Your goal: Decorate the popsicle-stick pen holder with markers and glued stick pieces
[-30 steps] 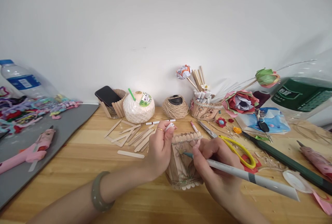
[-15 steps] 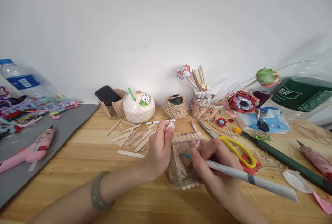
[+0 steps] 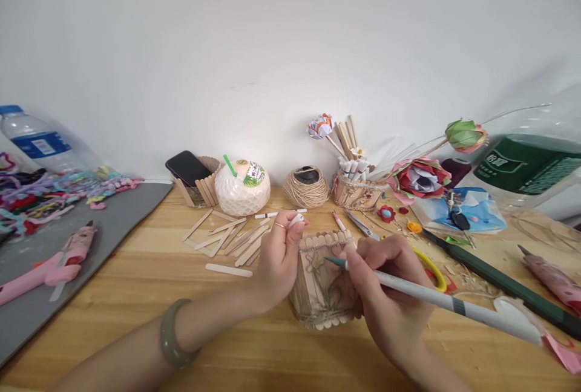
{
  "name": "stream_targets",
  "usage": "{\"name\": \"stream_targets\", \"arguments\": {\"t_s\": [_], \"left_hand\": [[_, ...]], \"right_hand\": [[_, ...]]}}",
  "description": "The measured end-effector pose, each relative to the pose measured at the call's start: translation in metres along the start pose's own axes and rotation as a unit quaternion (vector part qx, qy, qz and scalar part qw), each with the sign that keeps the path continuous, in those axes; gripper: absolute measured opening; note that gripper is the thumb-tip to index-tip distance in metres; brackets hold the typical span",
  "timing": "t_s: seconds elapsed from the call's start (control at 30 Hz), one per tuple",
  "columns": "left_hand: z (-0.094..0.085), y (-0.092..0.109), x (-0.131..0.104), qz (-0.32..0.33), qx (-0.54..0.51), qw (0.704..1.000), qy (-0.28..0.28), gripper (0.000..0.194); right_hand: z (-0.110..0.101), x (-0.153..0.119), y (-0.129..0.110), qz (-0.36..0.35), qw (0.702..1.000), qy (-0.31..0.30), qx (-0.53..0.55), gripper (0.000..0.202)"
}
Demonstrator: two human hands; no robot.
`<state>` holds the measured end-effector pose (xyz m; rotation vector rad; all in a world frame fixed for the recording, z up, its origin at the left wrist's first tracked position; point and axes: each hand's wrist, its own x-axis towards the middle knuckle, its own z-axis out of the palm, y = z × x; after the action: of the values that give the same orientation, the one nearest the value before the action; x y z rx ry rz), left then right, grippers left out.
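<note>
A white marker [image 3: 422,292] with a teal tip is gripped in my right hand [image 3: 393,295], its tip pointing left at the front of a popsicle-stick holder [image 3: 313,286]. Whether the tip touches the surface I cannot tell. The holder has a scalloped rim, twine edging and a flower drawn on its front. My left hand [image 3: 281,253] is closed against the holder's left side, with a small white marker cap [image 3: 296,220] poking out between thumb and forefinger. The other fingers of that hand are partly hidden.
Loose popsicle sticks [image 3: 247,241] lie left of the holder. Behind are a wrapped coconut [image 3: 242,191], a twine ball [image 3: 307,189] and a pot of markers [image 3: 356,189]. Yellow-handled scissors [image 3: 433,268] lie right; a pink glue gun [image 3: 49,271] rests on a grey board.
My right hand has moved a little to the right, drawing the marker tip away from the flower drawing. My left hand has stayed in place.
</note>
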<state>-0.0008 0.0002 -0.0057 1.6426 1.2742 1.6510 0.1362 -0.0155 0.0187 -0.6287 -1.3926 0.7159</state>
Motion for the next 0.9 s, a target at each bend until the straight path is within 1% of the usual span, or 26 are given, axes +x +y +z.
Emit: {"name": "stream_targets", "arguments": {"t_s": [0.13,0.2,0.27,0.33,0.43,0.5,0.6,0.73,0.83,0.9], "left_hand": [[-0.006,-0.007,0.004,0.071,0.009,0.997,0.000,0.021],[-0.009,-0.010,0.006,0.092,0.016,0.996,0.005,0.022],[-0.009,-0.012,0.008,0.086,0.020,0.996,0.016,0.023],[-0.009,-0.012,0.011,0.061,0.023,0.997,0.031,0.024],[-0.009,-0.014,0.017,0.038,0.033,0.998,0.044,0.025],[-0.009,-0.018,0.021,0.048,0.037,0.997,0.042,0.025],[-0.013,-0.028,0.024,0.088,0.043,0.994,0.037,0.025],[-0.024,-0.037,0.022,0.177,0.068,0.982,0.004,0.025],[-0.032,-0.037,0.022,0.251,0.089,0.964,-0.026,0.027],[-0.033,-0.034,0.023,0.290,0.099,0.951,-0.050,0.028]], "right_hand": [[-0.002,0.004,-0.001,0.045,0.997,0.049,0.050,0.023],[-0.003,0.005,-0.001,0.074,0.993,0.055,0.077,0.022],[-0.004,0.007,-0.001,0.099,0.989,0.050,0.102,0.023],[-0.005,0.009,-0.001,0.115,0.985,0.051,0.116,0.024],[-0.007,0.014,0.000,0.126,0.983,0.074,0.115,0.026],[-0.008,0.017,0.001,0.131,0.982,0.094,0.097,0.027],[-0.011,0.019,0.004,0.134,0.981,0.109,0.085,0.028],[-0.014,0.020,0.004,0.110,0.985,0.108,0.081,0.027],[-0.014,0.020,0.003,0.100,0.985,0.106,0.089,0.027],[-0.015,0.021,0.002,0.096,0.985,0.106,0.097,0.027]]}}
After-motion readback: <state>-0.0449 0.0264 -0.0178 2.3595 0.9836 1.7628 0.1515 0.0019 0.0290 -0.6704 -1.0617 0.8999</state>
